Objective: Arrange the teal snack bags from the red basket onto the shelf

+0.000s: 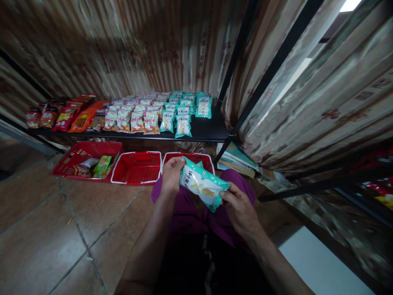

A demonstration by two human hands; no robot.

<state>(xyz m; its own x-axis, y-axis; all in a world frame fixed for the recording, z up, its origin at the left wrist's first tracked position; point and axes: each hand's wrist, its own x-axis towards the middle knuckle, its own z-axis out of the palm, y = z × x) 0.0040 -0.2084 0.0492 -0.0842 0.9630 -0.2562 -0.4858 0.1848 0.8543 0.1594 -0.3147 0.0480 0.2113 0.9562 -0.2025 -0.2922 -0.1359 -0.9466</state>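
Head view: both hands grip one teal snack packet (202, 184), left hand (172, 174) on its top end, right hand (241, 209) on its lower end, above the red basket (208, 162).

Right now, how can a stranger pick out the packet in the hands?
Start at the low black shelf with rows of snacks, then drop past the red baskets on the floor. The teal-and-white packet is above the purple lap, pinched by the left hand and right hand. Its look-alikes lie in rows on the shelf; it alone is held.
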